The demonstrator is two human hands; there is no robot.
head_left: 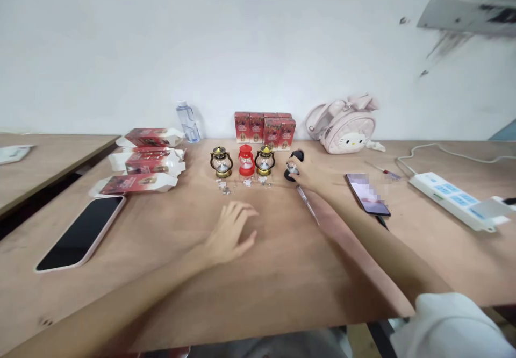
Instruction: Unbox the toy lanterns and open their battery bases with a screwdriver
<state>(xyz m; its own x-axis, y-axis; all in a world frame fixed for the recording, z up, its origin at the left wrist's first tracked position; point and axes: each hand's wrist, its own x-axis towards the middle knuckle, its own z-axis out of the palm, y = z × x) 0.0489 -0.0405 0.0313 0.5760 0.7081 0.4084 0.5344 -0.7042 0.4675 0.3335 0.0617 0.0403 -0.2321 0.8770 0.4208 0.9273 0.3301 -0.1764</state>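
Note:
My right hand point(304, 172) is closed around a small black lantern point(291, 171) at the right end of a row of mini lanterns. To its left stand a black-and-gold lantern point(265, 162), a red lantern point(246, 162) and another black-and-gold lantern point(221, 163), all upright. Small loose bits point(226, 187) lie in front of them, too tiny to name. My left hand point(231, 231) hovers over or rests on the table nearer to me, fingers apart, holding nothing. A slim screwdriver-like tool point(307, 203) lies beside my right wrist.
Opened red boxes point(139, 183) lie at left behind a phone point(83, 234). Closed red boxes point(272, 130), a water bottle point(187, 121) and a pink bag point(350, 127) stand along the wall. Another phone point(367, 194) and a power strip point(451, 199) are at right.

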